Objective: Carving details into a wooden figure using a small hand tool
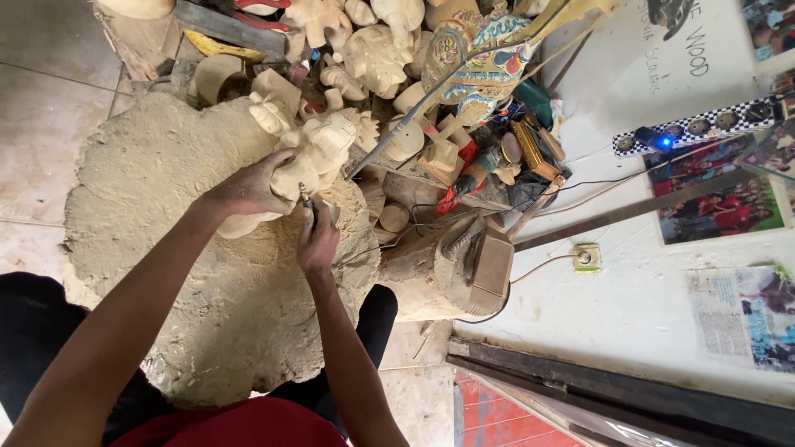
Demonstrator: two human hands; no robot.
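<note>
— What is the left hand (248,192) doing right now?

— It is clamping around the pale unpainted wooden carving (310,157), fingers wrapped over its lower side, and it is steadying the figure above the sawdust-covered mound (166,248) in front of the person's knees.

— And the right hand (318,244)?

— It is closing around a slim rotary carving tool (309,201), pen-fashion, and the tip is pointing up into the underside of the carving. The two hands are sitting very near each other, almost touching.

— So where is the danger lying?

— I am judging the worst of it to be that closeness. The bit is working just beside the left fingers; if it is catching on the grain and skipping, it is heading straight for them.

— Anything else?

— The carving is resting on nothing firm, only the one hand and the soft dust, so it may be twisting under the pressure and a thin detail may be snapping off. The tool's cord (373,248) is trailing off to the right toward the wooden block (464,265); a snag there would be jerking the tip.

— And the clutter behind?

— The heap of unfinished carved figures (373,50) and the painted carved piece (480,58) are crowding near the work, so a slipping elbow may be knocking them down.
</note>
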